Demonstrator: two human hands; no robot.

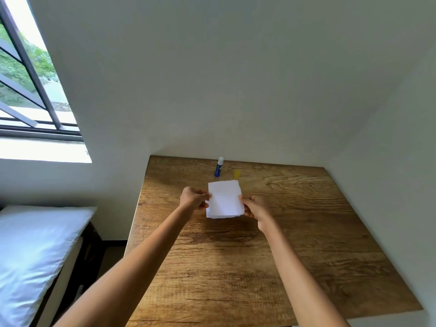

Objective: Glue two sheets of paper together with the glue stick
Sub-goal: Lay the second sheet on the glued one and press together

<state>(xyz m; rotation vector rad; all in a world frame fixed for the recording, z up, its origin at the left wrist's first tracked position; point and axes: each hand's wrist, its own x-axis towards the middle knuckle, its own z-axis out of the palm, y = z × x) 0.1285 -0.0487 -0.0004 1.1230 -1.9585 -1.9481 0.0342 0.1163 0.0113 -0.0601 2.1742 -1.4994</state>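
White paper sheets (224, 199) are held just above the wooden table (306, 232), stacked so that a second edge shows along the bottom. My left hand (194, 197) pinches the stack's left edge and my right hand (255, 207) pinches its right edge. Behind the paper, near the table's far edge, a blue glue stick (218, 167) with a white tip stands upright, uncapped. Its yellow cap (236, 173) lies on the table just to the right of it.
White walls close the table in at the back and on the right. To the left, lower than the table, lies a bed with a white pillow (35, 256). A window (28, 79) is at the upper left.
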